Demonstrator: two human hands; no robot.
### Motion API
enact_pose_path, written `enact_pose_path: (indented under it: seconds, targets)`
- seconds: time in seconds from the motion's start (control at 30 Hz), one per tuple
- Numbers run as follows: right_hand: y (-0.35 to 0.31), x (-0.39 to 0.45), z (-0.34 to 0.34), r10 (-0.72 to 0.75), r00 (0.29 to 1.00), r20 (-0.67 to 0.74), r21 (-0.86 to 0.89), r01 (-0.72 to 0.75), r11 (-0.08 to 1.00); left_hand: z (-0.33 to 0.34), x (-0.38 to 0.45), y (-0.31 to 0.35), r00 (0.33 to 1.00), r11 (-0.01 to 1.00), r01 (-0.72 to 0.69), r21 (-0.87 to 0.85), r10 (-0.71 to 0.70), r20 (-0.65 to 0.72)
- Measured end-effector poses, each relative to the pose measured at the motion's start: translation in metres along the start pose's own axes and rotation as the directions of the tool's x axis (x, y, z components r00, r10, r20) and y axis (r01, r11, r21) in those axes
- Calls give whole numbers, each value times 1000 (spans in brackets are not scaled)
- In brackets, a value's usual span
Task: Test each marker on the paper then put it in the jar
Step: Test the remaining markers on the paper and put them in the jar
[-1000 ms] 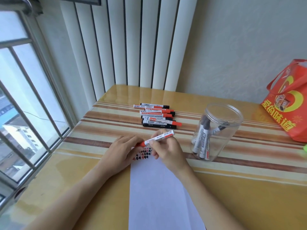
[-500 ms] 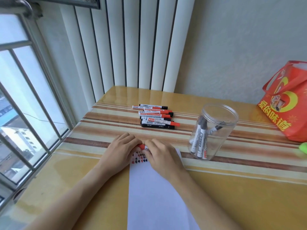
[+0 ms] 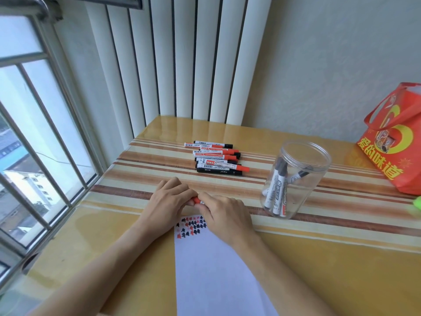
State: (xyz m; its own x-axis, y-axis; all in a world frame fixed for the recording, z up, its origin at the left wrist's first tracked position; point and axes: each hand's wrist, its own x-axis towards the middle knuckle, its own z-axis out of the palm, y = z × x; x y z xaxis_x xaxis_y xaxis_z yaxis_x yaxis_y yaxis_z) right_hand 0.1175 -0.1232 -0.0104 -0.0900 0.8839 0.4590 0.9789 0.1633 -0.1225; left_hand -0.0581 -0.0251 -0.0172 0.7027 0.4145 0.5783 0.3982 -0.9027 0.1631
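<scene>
Left forearm: comes in from the near left corner of the bench (image 3: 341, 270) and runs toward its middle, back of the wrist up.
Left hand (image 3: 168, 201): knuckles up, fingers curled down, closed round the red end of a marker at the far end of the paper.
Marker (image 3: 197, 201): only a short red and white bit shows between the two hands; it lies about level, long axis running left to right along the bench, red end to the left. Whether that end is a cap half on or off I cannot tell.
Right hand (image 3: 224, 214): back up, fingers curled, gripping the white barrel of the marker; the hand covers the far right corner of the paper.
Right forearm: comes in from the near edge, right of the paper, angled toward the left.
Paper (image 3: 211, 270): white sheet lying flat from the near edge toward the middle of the bench, with rows of small red and black test marks at its far end, just below the hands.
Loose markers (image 3: 216, 159): a row of red and black ones lying side by side toward the far edge, long axes left to right, caps mostly to the right.
Jar (image 3: 296, 179): clear, upright, open at the top, right of the hands, with several black markers leaning inside.
Bag (image 3: 396, 142): red, at the far right edge of the bench.
</scene>
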Motion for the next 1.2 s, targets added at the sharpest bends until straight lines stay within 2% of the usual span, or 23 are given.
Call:
enact_pose_path:
  seconds: [0.33,0.47,0.53,0.6,0.7,0.73,0.8,0.9,1.0,1.1,1.2]
  targets:
    - [-2,0,5,-28,999,-43,-121,23,992,0,0,0,1000,1000,21,-6,-21,-8]
    - [4,2,0,5,997,-76,-104,-13,994,0,0,-1,998,998,49,-31,-50,-45]
    - [10,3,-8,22,996,-84,-61,-27,998,2,-1,-4,992,994,106,-40,-109,-65]
    - [15,1,-18,37,999,27,17,-38,999,5,0,-7,981,983,178,-40,-181,-77]
    - [16,-4,-28,50,932,358,120,-99,988,10,1,-10,964,965,260,-19,-261,-48]
    - [16,-5,-30,52,909,413,141,-120,983,12,1,-11,959,959,281,-13,-282,-34]
    - [22,-3,-32,77,897,436,165,-164,972,13,0,-12,946,946,323,-8,-323,-8]
    - [35,3,-30,147,915,376,133,-210,969,15,-1,-15,936,937,350,10,-351,35]
    - [42,5,-19,150,980,130,42,-157,987,17,-2,-16,933,934,355,30,-356,40]
    - [43,1,-17,195,978,-67,258,-172,951,19,-2,-17,933,933,355,50,-358,47]
    - [42,-3,-22,288,954,-80,516,-208,831,19,-3,-16,934,935,350,61,-353,59]
